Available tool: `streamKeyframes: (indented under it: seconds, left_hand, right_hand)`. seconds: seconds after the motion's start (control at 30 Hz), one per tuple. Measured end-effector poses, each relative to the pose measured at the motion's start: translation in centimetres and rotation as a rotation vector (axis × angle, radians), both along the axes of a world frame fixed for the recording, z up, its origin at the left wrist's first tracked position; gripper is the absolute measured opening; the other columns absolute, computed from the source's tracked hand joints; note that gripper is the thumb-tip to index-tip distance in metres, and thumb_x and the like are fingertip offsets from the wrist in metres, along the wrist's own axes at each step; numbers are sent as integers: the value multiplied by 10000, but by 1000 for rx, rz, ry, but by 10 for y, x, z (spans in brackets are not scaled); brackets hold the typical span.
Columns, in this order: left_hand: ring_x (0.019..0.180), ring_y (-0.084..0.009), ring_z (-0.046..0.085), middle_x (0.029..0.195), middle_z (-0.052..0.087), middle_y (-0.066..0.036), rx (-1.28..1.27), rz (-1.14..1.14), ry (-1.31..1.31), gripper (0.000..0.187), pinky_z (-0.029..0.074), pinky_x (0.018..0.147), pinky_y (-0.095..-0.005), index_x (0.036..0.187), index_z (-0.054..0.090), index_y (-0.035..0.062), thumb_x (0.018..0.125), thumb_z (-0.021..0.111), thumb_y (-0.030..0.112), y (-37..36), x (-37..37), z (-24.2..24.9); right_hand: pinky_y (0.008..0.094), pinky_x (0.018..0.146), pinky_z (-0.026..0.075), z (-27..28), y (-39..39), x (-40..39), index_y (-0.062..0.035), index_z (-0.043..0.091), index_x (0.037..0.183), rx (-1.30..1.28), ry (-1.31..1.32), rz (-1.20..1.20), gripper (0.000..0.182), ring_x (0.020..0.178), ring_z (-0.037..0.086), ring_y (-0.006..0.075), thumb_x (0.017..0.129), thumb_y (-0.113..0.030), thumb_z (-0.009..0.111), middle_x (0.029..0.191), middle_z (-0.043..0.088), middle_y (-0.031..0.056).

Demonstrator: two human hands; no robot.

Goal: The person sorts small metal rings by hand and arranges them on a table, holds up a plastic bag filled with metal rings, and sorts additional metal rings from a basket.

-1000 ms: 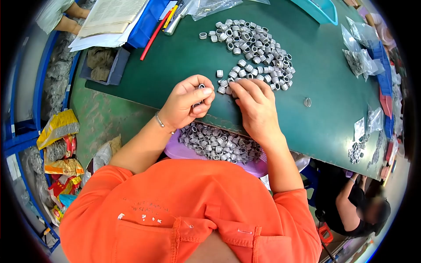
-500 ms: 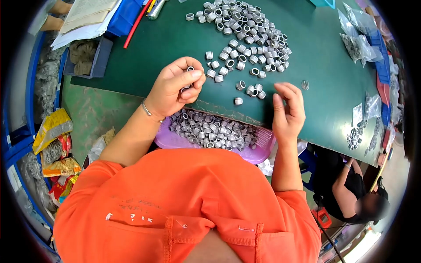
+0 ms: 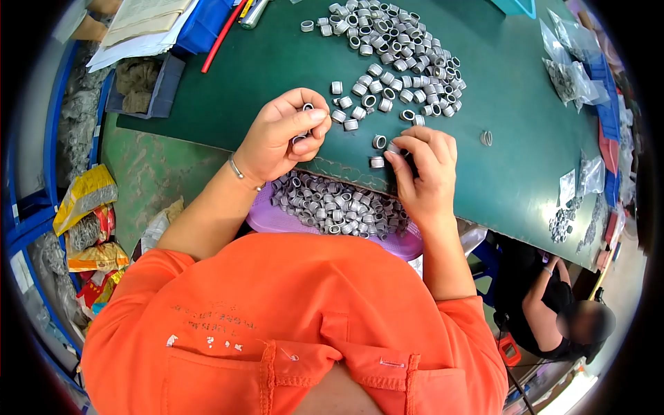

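Observation:
My left hand (image 3: 282,138) is closed around a few small grey metal rings, one showing between thumb and forefinger near the table's front edge. My right hand (image 3: 423,173) rests on the green table (image 3: 505,173) with its fingertips pinching a ring (image 3: 393,147) from a few loose ones. A big heap of the same rings (image 3: 394,48) is spread further back. Below the table edge, on my lap, a purple tray (image 3: 277,223) holds many more rings (image 3: 339,207).
Papers (image 3: 138,28) and a blue bin (image 3: 200,21) lie at the back left, with a red stick (image 3: 220,38) beside them. Clear bags of parts (image 3: 574,76) line the right edge. Another person (image 3: 560,311) sits low at the right. Packets (image 3: 86,200) clutter the floor at left.
My right hand first drew away to the right with open fingers, then came back left onto the loose rings and pinched one. The left hand stayed closed on its rings.

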State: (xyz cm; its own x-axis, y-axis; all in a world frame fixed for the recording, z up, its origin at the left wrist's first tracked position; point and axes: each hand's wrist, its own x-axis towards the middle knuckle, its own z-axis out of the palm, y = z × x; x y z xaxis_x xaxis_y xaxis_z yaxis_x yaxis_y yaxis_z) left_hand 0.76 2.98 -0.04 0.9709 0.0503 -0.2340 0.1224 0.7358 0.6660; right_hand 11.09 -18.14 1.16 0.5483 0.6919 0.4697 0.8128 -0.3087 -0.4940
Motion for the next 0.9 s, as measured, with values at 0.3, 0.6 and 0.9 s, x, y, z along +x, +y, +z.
streamKeyframes:
  seconds: [0.3, 0.6, 0.9]
  left_hand:
    - [488, -30, 352, 763, 487, -47, 16, 6, 21, 64, 255, 407, -161, 971, 500, 61, 919, 473, 87, -1, 0, 3]
    - [489, -30, 354, 770, 488, -46, 26, 10, 6, 62, 257, 409, -160, 967, 501, 60, 920, 477, 94, -1, 0, 2]
    - [439, -58, 398, 744, 591, -92, -105, -351, 257, 288, 270, 355, -176, 1070, 560, 5, 966, 424, 236, -34, -13, 26]
  right_hand:
    - [233, 726, 418, -4, -12, -15, -10, 398, 1228, 426, 601, -51, 591, 825, 541, 105, 713, 109, 661, 933, 602, 54]
    - [213, 694, 428, 5, -15, -21, 7, 496, 1145, 508, 891, -119, 503, 804, 536, 100, 695, 102, 701, 924, 587, 55]
    - [304, 671, 483, 28, -9, -35, -17, 632, 825, 294, 416, 179, 228, 747, 601, 241, 636, 16, 754, 872, 642, 103]
